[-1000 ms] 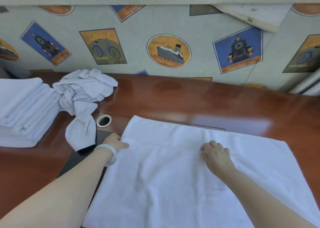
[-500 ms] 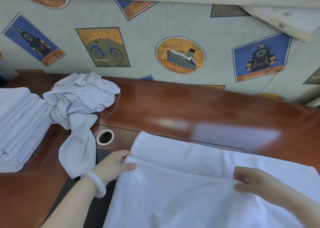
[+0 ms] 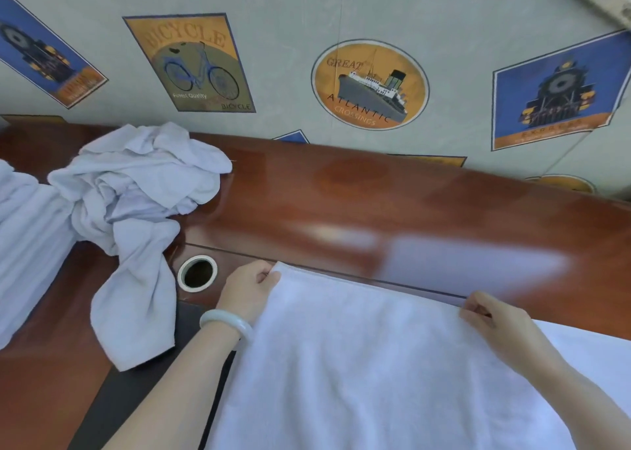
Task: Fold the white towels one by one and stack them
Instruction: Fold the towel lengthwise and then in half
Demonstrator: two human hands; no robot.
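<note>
A white towel point(image 3: 368, 364) lies spread on the reddish wooden desk point(image 3: 341, 204) in front of me, its upper layer folded up to the far edge. My left hand point(image 3: 249, 291), with a pale bangle on the wrist, pinches the towel's far left corner. My right hand point(image 3: 495, 320) pinches the far edge further right. A crumpled pile of white towels point(image 3: 136, 193) sits at the left of the desk. A stack of folded white towels point(image 3: 24, 238) lies at the far left, partly cut off by the frame.
A round cable hole with a white rim point(image 3: 197, 273) is in the desk just left of my left hand. The wall behind point(image 3: 341, 23) carries printed bicycle, ship and train pictures. A dark panel point(image 3: 136, 398) lies under my left forearm.
Both hands took hold of the towel's near layer and carried it away from me, up to the far edge. The view tilted down and moved closer to the desk.
</note>
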